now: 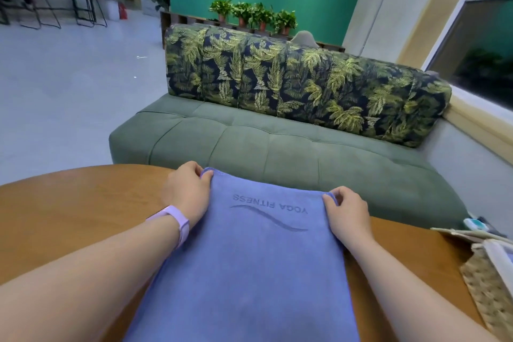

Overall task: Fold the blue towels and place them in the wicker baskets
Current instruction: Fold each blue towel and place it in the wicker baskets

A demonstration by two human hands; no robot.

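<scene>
**A:** Wood-toned and round-edged, the tabletop (pixel 69 219) carries the whole scene. What lies on it?

**B:** One blue towel (pixel 249 272), spread lengthwise from the near edge of the view to the far rim of the tabletop, in front of a green sofa (pixel 277 147). At the right margin, the corner of a wicker basket (pixel 483 286) sits on the same surface, near the towel but apart from it.

**A:** And the hands?

**B:** The left hand (pixel 186 191) pinches the far left corner of the towel between thumb and curled fingers; the right hand (pixel 347 211) pinches the far right corner likewise. A lilac wristband (pixel 177 221) marks the left wrist.

**A:** Which step does this appear to be?

**B:** Probably the start of a lengthwise fold. To do it well, both corners should rise together, level, and travel toward the body so the far hem meets the near hem squarely; uneven lift would skew the edges. The near hem is out of view, so alignment must be checked on landing.

**A:** The towel itself?

**B:** Soft, matte, fine-piled cloth, lying flat with few wrinkles. An embossed wave and the words "YOGA FITNESS" (pixel 270 204) read upside-down from this side.
</scene>
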